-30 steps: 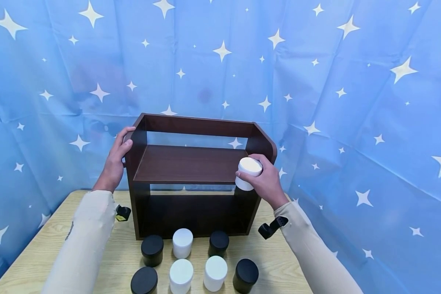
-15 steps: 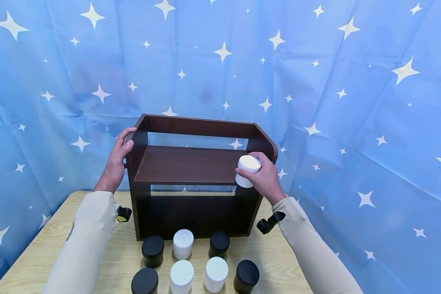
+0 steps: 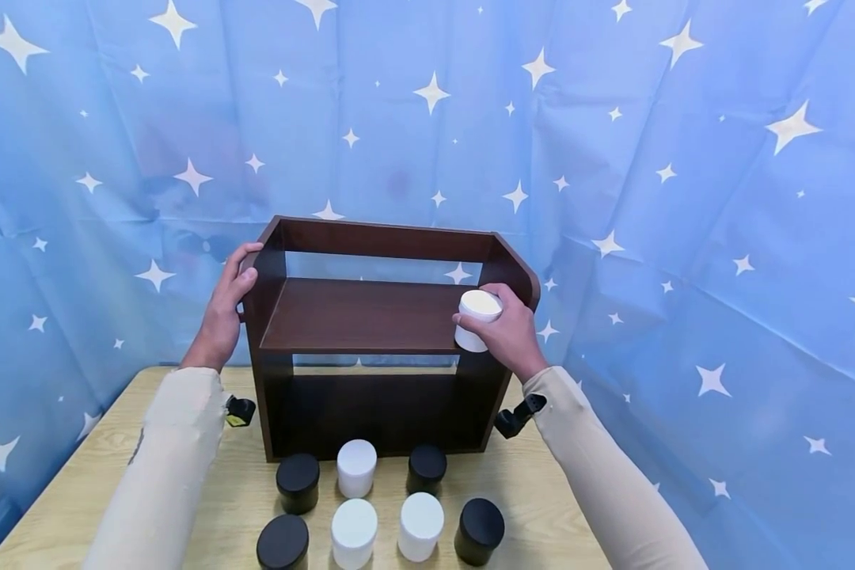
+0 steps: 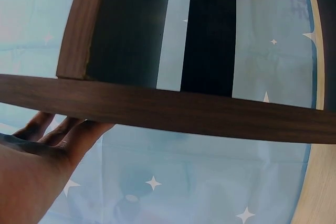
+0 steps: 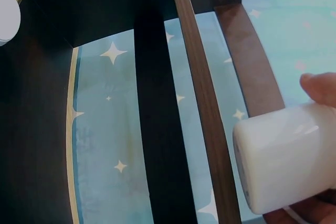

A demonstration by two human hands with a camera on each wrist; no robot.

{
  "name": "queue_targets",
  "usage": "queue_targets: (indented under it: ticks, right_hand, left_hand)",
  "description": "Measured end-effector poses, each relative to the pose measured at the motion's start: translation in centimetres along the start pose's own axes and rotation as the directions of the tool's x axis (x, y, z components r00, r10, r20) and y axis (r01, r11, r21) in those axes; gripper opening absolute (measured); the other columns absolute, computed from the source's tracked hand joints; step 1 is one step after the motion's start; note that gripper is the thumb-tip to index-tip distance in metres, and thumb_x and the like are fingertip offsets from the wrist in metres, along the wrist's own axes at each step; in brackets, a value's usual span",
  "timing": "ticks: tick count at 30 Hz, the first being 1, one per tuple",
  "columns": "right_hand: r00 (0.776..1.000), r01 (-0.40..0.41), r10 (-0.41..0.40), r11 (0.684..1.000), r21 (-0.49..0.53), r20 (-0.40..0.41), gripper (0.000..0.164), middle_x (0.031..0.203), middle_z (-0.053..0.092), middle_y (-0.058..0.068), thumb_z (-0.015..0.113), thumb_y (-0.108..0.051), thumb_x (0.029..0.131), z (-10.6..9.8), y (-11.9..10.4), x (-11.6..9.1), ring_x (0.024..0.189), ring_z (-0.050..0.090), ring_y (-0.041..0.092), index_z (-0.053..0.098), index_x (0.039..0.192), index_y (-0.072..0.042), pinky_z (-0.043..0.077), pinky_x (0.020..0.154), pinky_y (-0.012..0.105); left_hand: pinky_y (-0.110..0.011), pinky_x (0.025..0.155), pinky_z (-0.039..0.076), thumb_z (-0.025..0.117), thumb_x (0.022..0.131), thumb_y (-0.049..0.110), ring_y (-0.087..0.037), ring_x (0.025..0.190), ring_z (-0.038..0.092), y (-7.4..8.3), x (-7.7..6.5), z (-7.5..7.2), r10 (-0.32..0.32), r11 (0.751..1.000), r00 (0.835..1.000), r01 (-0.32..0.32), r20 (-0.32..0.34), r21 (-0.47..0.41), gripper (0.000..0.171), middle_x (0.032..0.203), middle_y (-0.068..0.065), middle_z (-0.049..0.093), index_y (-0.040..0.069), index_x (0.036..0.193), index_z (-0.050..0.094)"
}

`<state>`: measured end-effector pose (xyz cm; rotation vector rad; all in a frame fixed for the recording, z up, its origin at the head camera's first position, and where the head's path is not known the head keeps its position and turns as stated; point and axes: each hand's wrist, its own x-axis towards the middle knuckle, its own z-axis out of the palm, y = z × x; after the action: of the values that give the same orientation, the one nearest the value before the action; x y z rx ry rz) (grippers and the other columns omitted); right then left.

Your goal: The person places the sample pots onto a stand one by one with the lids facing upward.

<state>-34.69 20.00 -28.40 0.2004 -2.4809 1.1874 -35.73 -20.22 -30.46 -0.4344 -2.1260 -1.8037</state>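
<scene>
A white lidded jar (image 3: 476, 321) is gripped between the thumb and fingers of my right hand (image 3: 514, 331), at the right front of the upper shelf of a dark brown two-tier shelf unit (image 3: 370, 317). In the right wrist view the white jar (image 5: 289, 156) lies near the shelf's edge; whether it touches the board I cannot tell. My left hand (image 3: 223, 310) rests against the outer face of the unit's left side panel. From the left wrist view, the left hand's fingers (image 4: 84, 137) touch that panel (image 4: 173, 111) fairly straight.
In front of the unit, several black jars (image 3: 480, 530) and white jars (image 3: 353, 532) stand upright on the light wooden table (image 3: 541, 507). A blue curtain with white stars (image 3: 399, 119) hangs behind and along both sides.
My right hand has carried the white jar slightly up and inward over the right end of the upper shelf. My left hand has stayed on the side panel.
</scene>
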Motion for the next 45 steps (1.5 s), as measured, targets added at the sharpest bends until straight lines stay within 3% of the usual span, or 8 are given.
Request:
queue_targets:
  ticks: [6, 17, 26, 45]
  right_hand:
    - [1.0, 0.005, -0.005, 1.0, -0.009, 0.003, 0.068, 0.131, 0.057, 0.011, 0.082, -0.044, 0.08, -0.3, -0.7, 0.3, 0.115, 0.056, 0.031, 0.051, 0.133, -0.016, 0.056, 0.092, 0.053]
    - [0.999, 0.041, -0.042, 0.999, -0.017, -0.023, 0.07, 0.135, 0.055, 0.012, 0.081, -0.042, 0.08, -1.5, -3.0, 1.7, 0.118, 0.054, 0.031, 0.049, 0.135, -0.013, 0.054, 0.095, 0.053]
    - [1.0, 0.012, -0.012, 1.0, -0.02, -0.015, 0.072, 0.134, 0.056, 0.012, 0.081, -0.042, 0.08, -1.3, -3.3, 1.7, 0.117, 0.054, 0.03, 0.047, 0.136, -0.013, 0.054, 0.094, 0.053]
    - [0.999, 0.021, -0.024, 0.994, -0.111, -0.027, 0.072, 0.132, 0.057, 0.015, 0.078, -0.042, 0.083, -0.7, -3.6, 2.6, 0.114, 0.055, 0.031, 0.044, 0.138, -0.01, 0.055, 0.094, 0.051]
  left_hand:
    - [-0.074, 0.111, 0.022, 0.029, 0.103, 0.052, -0.029, 0.139, 0.028, 0.7, 0.0, -0.3, 0.009, 1.0, 1.0, -0.009, -0.01, 0.001, 0.052, 0.164, -0.003, 0.019, 0.043, 0.154, 0.026]
    - [-0.054, 0.103, 0.032, 0.03, 0.102, 0.054, -0.021, 0.13, 0.035, 2.5, 0.7, -0.7, 0.04, 0.999, 0.997, -0.041, -0.059, -0.01, 0.049, 0.158, -0.001, 0.029, 0.047, 0.15, 0.032]
    - [-0.068, 0.111, 0.024, 0.032, 0.102, 0.054, -0.02, 0.133, 0.032, 2.5, 0.5, -0.8, 0.023, 1.0, 0.998, -0.024, -0.053, -0.016, 0.049, 0.16, -0.001, 0.027, 0.046, 0.151, 0.032]
    - [-0.07, 0.112, 0.022, 0.032, 0.102, 0.055, -0.021, 0.134, 0.03, 2.3, 0.4, -0.6, 0.023, 0.999, 0.998, -0.025, -0.053, -0.021, 0.05, 0.16, 0.0, 0.026, 0.046, 0.151, 0.032]
